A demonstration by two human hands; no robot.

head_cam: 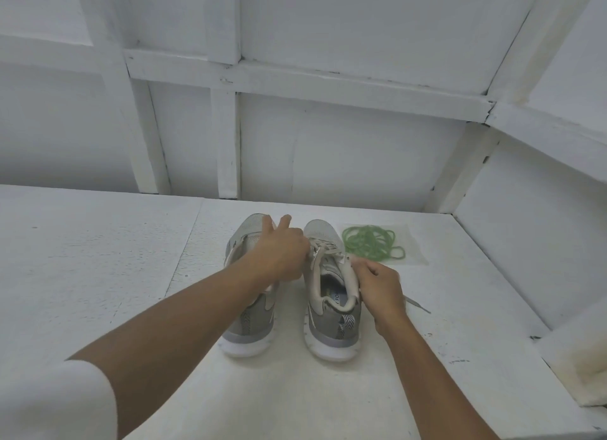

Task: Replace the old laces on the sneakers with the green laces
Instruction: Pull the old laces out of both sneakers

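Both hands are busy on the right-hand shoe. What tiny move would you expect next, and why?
Probably the right hand pulls the old lace out of the next eyelet. It is still threaded across the right shoe, the left hand is at its crossings, the right hand seems to pinch it, a loose end trails on the table, and the green laces lie untouched nearby.

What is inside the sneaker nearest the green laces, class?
Inside that sneaker a pale insole with bluish print shows at the heel. Further forward the tongue and old laces cover the inside, so the toe end cannot be seen.
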